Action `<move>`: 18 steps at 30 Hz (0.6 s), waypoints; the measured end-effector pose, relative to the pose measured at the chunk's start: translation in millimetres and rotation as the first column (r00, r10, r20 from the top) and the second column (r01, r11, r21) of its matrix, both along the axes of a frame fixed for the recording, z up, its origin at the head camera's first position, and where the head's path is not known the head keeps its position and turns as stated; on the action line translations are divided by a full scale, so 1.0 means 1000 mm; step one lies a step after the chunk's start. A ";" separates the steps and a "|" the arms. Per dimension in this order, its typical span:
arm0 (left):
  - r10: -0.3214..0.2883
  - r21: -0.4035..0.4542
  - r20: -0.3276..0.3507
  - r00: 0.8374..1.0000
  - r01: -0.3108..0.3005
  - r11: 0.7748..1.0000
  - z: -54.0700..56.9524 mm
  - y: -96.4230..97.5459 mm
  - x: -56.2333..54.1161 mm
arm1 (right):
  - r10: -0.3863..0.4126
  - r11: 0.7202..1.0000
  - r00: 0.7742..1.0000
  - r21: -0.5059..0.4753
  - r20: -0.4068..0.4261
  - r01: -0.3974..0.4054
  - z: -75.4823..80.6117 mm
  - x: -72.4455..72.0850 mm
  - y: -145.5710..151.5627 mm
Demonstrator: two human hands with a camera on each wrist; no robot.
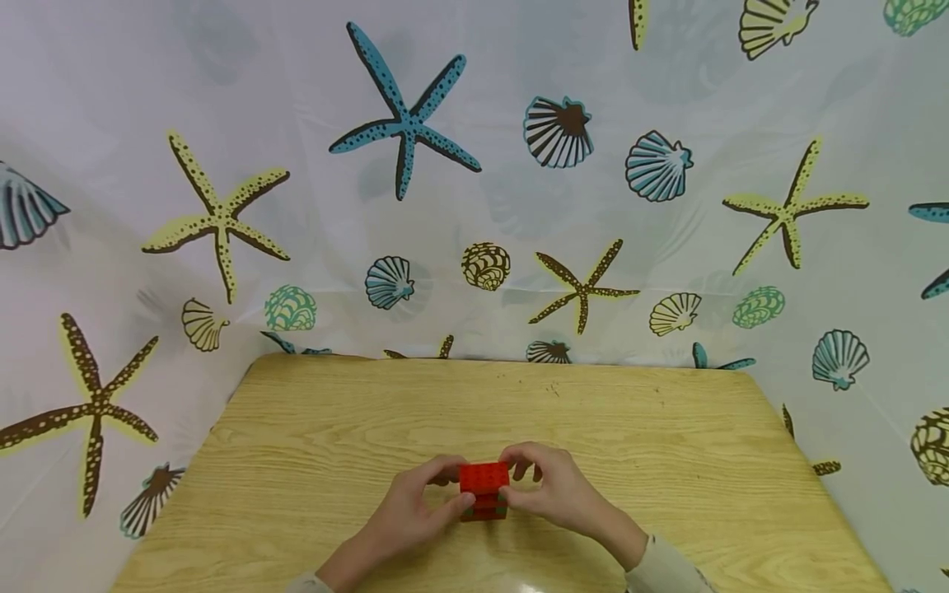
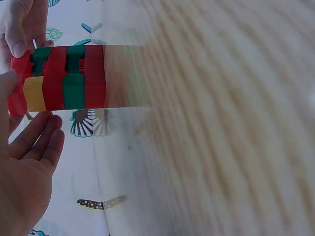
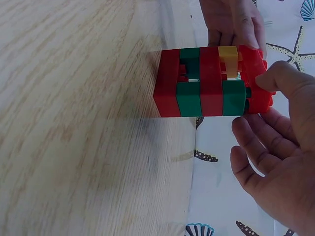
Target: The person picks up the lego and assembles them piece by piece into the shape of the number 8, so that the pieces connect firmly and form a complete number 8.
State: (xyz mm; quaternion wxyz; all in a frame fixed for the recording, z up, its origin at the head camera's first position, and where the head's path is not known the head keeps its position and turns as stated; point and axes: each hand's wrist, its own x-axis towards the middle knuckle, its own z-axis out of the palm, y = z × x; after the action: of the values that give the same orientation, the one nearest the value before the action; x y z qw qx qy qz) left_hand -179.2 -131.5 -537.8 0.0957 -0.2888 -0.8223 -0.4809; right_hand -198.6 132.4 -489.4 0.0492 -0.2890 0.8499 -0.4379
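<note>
A small tower of toy building bricks (image 1: 485,506) stands on the table in front of me, layered red, green, red, then green with a yellow brick (image 2: 34,94). Across its top sits a red brick (image 3: 253,76), slightly tilted, with a narrow gap above the green brick (image 3: 234,98) in the right wrist view. My left hand (image 1: 411,509) pinches the top red brick at its left end. At the other end my right hand (image 1: 556,492) pinches the same brick between thumb and fingers. The other fingers of both hands extend behind and beside the tower.
The wood-grain table (image 1: 334,412) spreads around the hands on all sides. A pale curtain (image 1: 474,198) printed with starfish and shells hangs along its back and both sides.
</note>
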 end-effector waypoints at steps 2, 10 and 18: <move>0.016 0.000 -0.020 1.000 -0.016 1.000 0.000 0.001 0.000 | -0.001 1.000 1.000 0.003 -0.005 0.001 0.000 0.000 0.000; 0.040 -0.022 -0.041 0.998 -0.041 0.999 0.005 0.004 0.001 | 0.010 1.000 1.000 -0.009 -0.019 -0.010 -0.001 -0.001 0.001; 0.041 -0.068 -0.044 0.998 -0.044 0.997 0.010 0.005 0.001 | 0.018 0.999 0.999 -0.029 0.033 -0.017 -0.003 0.001 0.002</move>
State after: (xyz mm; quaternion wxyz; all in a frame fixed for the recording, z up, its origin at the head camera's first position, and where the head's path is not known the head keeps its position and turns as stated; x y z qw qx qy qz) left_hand -178.0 -126.5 -528.0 0.1134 -0.2848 -0.8420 -0.4438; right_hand -197.9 134.3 -492.0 0.0629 -0.2897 0.8401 -0.4543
